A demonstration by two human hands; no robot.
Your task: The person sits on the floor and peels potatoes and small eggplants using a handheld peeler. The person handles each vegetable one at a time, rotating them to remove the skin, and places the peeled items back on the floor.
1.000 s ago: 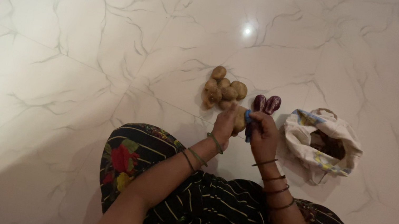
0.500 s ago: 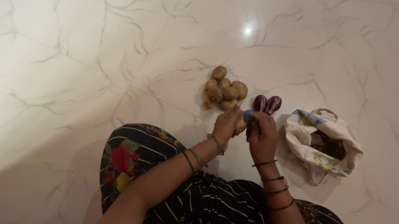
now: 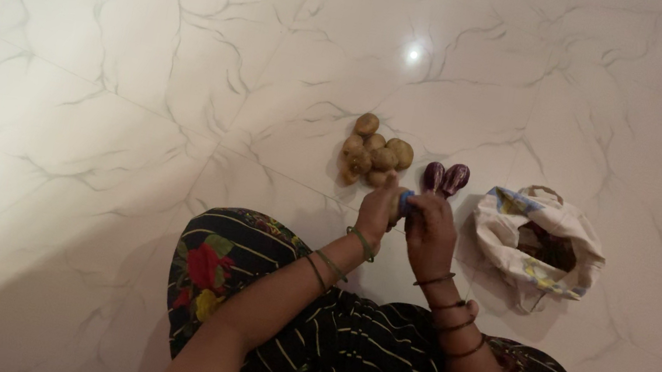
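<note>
My left hand (image 3: 374, 211) grips a brown potato (image 3: 394, 209), mostly hidden behind the fingers. My right hand (image 3: 430, 231) holds a blue-handled peeler (image 3: 406, 200) against that potato. Both hands are raised over the white marble floor, just in front of my lap. A heap of several brown potatoes (image 3: 374, 152) lies on the floor right beyond my left hand. Two small purple aubergines (image 3: 446, 178) lie side by side beyond my right hand.
A white cloth bag (image 3: 536, 242) with coloured print sits open on the floor to the right, dark vegetables inside it. My striped, flowered garment (image 3: 344, 330) covers my lap below. The glossy floor (image 3: 101, 70) reflects a lamp spot (image 3: 412, 53).
The hands stay together on the potato; the right hand has shifted slightly along it with the peeler. The view has tipped a little, so everything sits slightly lower.
</note>
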